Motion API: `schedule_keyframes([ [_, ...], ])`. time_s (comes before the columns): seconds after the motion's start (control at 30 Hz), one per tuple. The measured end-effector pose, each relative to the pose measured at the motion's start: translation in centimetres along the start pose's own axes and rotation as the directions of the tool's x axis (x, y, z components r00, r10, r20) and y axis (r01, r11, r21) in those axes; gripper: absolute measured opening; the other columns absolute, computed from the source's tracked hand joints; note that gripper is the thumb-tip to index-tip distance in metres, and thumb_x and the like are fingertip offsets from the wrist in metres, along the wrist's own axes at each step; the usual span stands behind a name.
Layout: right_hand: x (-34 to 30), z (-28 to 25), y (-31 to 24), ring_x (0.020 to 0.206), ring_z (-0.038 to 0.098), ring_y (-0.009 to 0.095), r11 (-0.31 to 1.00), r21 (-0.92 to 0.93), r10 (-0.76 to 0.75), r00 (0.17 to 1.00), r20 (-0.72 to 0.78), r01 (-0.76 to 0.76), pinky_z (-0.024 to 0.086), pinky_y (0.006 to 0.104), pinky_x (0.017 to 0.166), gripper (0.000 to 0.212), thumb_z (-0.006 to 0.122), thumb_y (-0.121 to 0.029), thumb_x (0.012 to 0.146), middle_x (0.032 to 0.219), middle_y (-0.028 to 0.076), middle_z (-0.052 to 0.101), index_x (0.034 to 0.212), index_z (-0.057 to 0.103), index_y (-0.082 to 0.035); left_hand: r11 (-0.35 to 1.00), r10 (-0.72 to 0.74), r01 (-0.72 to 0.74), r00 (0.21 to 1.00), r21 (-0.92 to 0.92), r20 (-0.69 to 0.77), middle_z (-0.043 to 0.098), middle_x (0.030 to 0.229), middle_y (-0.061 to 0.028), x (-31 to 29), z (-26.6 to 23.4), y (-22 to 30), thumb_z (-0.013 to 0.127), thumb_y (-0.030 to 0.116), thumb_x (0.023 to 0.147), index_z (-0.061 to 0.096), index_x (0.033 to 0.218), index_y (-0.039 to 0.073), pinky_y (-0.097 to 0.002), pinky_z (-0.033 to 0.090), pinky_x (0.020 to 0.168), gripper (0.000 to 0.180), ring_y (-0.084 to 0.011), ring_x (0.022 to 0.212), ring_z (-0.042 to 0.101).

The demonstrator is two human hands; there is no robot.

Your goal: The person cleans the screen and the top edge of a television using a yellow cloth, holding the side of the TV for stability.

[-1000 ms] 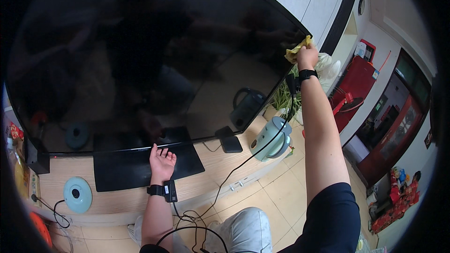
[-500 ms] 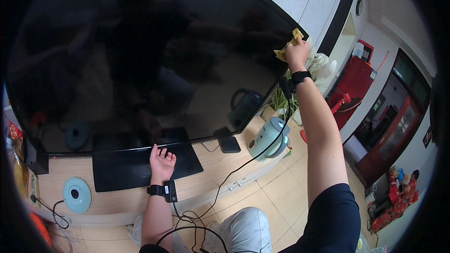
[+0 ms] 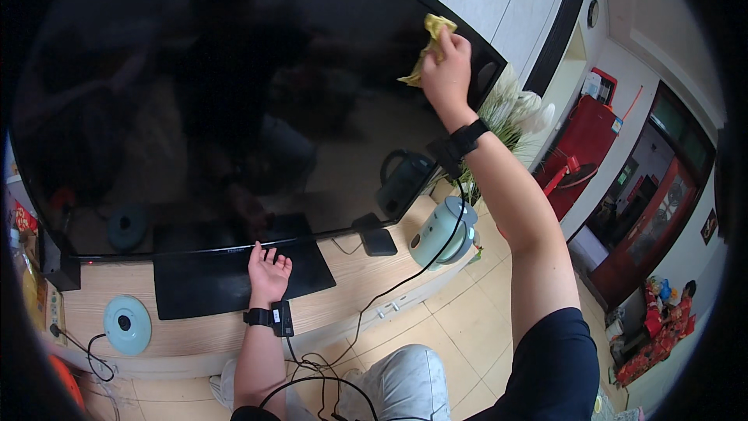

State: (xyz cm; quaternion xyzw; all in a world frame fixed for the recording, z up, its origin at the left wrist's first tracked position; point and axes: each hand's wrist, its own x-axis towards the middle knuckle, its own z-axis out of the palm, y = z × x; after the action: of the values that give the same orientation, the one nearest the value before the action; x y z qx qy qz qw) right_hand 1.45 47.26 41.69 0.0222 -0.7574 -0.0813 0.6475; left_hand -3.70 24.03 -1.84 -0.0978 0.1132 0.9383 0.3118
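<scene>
Right hand [image 3: 448, 76] grips yellow cloth [image 3: 430, 47] at upper right of dark TV [image 3: 234, 109]. Left hand [image 3: 269, 274] empty, palm up, fingers loosely curled, at TV's lower edge. Cabinet [image 3: 87, 287] below: kettle [image 3: 444, 222] at right, round pale-blue base [image 3: 139, 335] at left.

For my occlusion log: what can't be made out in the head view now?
Head view:
Yellow cloth: part hidden by the right hand.
Television: upper edge partly cut off by the picture's top.
Plant: partly hidden by the right forearm.
Left hand: contact with the television's lower edge, too small to tell.
</scene>
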Motion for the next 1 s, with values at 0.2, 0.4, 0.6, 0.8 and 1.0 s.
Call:
schedule_keyframes([
  [0.2,-0.6,1.5,-6.7,0.095,0.057,0.040,0.976,0.096,-0.198,0.980,0.017,0.196,0.050,0.0423,0.082,0.049,0.060,0.006,0.077,0.112,0.022,0.053,0.125,0.054,0.005,1.000,0.012,-0.012,1.000,0.007,-0.018,0.046,0.103,-0.0029,-0.4,0.9,-0.4,0.066,0.041,0.088,0.048,0.116,0.011,-0.0347,0.044,0.080,0.044,-0.0161,0.083,0.045],
  [0.4,-5.3,2.1,-10.6,0.090,0.055,0.032,0.867,0.176,-0.493,0.852,0.176,0.465,0.048,0.0388,0.081,0.056,0.061,0.006,0.075,0.113,0.017,0.053,0.130,0.053,0.000,1.000,0.003,-0.003,1.000,-0.021,-0.008,0.047,0.100,-0.0035,-0.1,0.5,0.0,0.066,0.041,0.087,0.048,0.112,0.011,-0.0349,0.045,0.080,0.044,-0.0164,0.083,0.046],
  [0.6,-7.0,0.0,-9.5,0.090,0.054,0.026,0.743,0.131,-0.645,0.650,0.403,0.656,0.047,0.0366,0.083,0.057,0.058,-0.003,0.077,0.115,0.011,0.053,0.133,0.052,-0.005,0.999,-0.021,0.023,0.999,-0.041,0.040,0.042,0.108,-0.0035,0.3,-0.1,0.5,0.069,0.041,0.085,0.046,0.109,0.013,-0.0361,0.044,0.082,0.043,-0.0172,0.087,0.044],
  [0.8,-3.3,0.4,-0.4,0.101,0.056,0.038,0.961,-0.090,-0.252,0.963,0.097,0.260,0.050,0.0411,0.085,0.055,0.060,0.005,0.077,0.117,0.021,0.054,0.131,0.049,-0.001,0.999,-0.019,0.020,0.999,-0.039,0.026,0.041,0.109,-0.0040,0.5,0.2,0.1,0.068,0.042,0.085,0.045,0.110,0.012,-0.0363,0.043,0.084,0.044,-0.0174,0.087,0.044],
  [1.0,-2.6,-0.2,1.7,0.099,0.057,0.041,0.992,-0.103,-0.072,0.997,-0.003,0.071,0.049,0.0418,0.084,0.052,0.056,0.006,0.081,0.116,0.024,0.052,0.133,0.047,0.002,1.000,-0.017,0.017,1.000,-0.012,0.007,0.046,0.095,-0.0041,0.0,0.6,0.0,0.068,0.043,0.085,0.042,0.118,0.010,-0.0359,0.045,0.083,0.054,-0.0173,0.083,0.048],
])
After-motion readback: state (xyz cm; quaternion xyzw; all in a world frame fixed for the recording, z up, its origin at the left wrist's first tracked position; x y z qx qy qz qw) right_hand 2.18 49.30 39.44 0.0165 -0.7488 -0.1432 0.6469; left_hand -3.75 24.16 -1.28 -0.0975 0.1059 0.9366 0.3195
